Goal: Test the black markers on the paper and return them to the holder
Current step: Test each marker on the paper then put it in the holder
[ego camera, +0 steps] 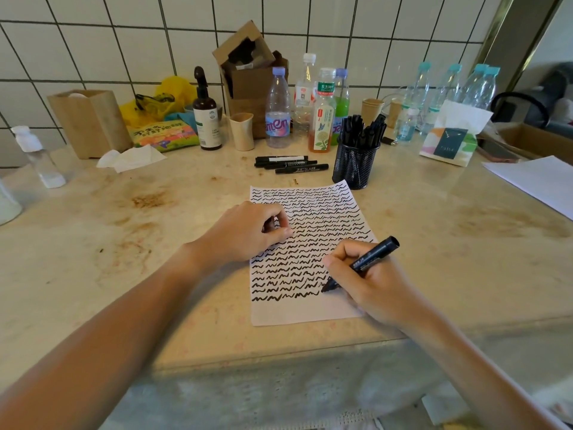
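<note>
A white sheet of paper (310,311) lies on the counter, covered in rows of black squiggles. My right hand (372,280) grips a black marker (373,257), its tip touching the paper at the end of the lowest row. My left hand (248,232) rests on the paper's left edge with fingers curled; something small and dark shows inside them, too hidden to name. A black mesh holder (355,166) packed with several black markers stands just beyond the paper's far right corner. Three capped black markers (288,163) lie on the counter left of the holder.
Several bottles (322,119), a cardboard box (251,76), paper cups and a wooden box (90,122) line the tiled back wall. A tissue pack (452,141) and another white sheet (539,181) sit at the right. The counter's front edge (279,352) runs below the paper.
</note>
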